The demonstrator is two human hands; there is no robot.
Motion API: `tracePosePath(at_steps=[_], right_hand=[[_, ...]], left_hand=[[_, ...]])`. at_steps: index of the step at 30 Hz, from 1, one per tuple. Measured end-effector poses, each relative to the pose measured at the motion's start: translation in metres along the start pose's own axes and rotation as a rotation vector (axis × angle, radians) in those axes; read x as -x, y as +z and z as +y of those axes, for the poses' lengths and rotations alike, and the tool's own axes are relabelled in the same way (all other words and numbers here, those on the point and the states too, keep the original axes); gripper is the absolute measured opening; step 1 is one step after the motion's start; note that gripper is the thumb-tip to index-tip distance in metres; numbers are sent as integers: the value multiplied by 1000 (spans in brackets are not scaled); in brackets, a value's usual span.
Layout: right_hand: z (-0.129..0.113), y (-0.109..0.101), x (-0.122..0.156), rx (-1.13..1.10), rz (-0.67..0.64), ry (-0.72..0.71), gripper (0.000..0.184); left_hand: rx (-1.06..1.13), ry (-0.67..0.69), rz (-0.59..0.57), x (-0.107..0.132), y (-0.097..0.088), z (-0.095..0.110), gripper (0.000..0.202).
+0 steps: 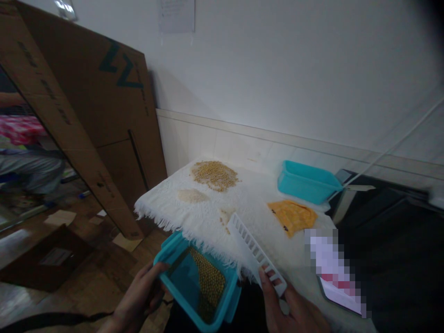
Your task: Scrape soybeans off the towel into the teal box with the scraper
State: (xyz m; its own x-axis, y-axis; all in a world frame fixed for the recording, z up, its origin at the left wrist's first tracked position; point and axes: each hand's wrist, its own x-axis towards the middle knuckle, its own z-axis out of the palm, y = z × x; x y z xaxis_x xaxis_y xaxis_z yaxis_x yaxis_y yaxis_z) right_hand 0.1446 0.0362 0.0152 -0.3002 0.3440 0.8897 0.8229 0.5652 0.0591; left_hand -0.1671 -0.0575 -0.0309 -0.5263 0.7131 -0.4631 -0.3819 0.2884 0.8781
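My left hand [138, 296] grips the near-left rim of a teal plastic container [180, 283], held tilted just below the table's front edge. Yellow beans [210, 282] lie inside it along the right wall. My right hand [287, 307] holds the near end of a white slotted plastic piece [251, 247] that slants across the white fringed cloth [208, 210]. A small patch of grains [225, 217] lies on the cloth by the far tip of that piece.
On the cloth lie a pile of yellow beans [215, 175], a small white grain heap [192, 195], an orange cloth [292, 216] and a second teal tub [307, 181]. Large cardboard sheets [93, 120] lean at the left. A dark surface [391, 240] is at the right.
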Motion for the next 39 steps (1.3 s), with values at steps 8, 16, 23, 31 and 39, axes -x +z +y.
tracePosePath(at_steps=[8, 16, 23, 31, 39], right_hand=[[-12, -1, 7, -87, -41, 151, 35], [2, 0, -1, -113, -103, -12, 36], [-15, -6, -11, -232, -118, 127, 41], [-6, 7, -37, -220, -79, 143, 53], [-11, 25, -66, -247, -124, 184, 66]], left_hand=[[-27, -32, -23, 17, 13, 26, 49], [-4, -31, 1, 14, 13, 24, 49], [-26, -39, -26, 17, 16, 31, 44], [-21, -26, -42, 18, 13, 28, 44], [-24, -27, -36, 15, 11, 24, 44]])
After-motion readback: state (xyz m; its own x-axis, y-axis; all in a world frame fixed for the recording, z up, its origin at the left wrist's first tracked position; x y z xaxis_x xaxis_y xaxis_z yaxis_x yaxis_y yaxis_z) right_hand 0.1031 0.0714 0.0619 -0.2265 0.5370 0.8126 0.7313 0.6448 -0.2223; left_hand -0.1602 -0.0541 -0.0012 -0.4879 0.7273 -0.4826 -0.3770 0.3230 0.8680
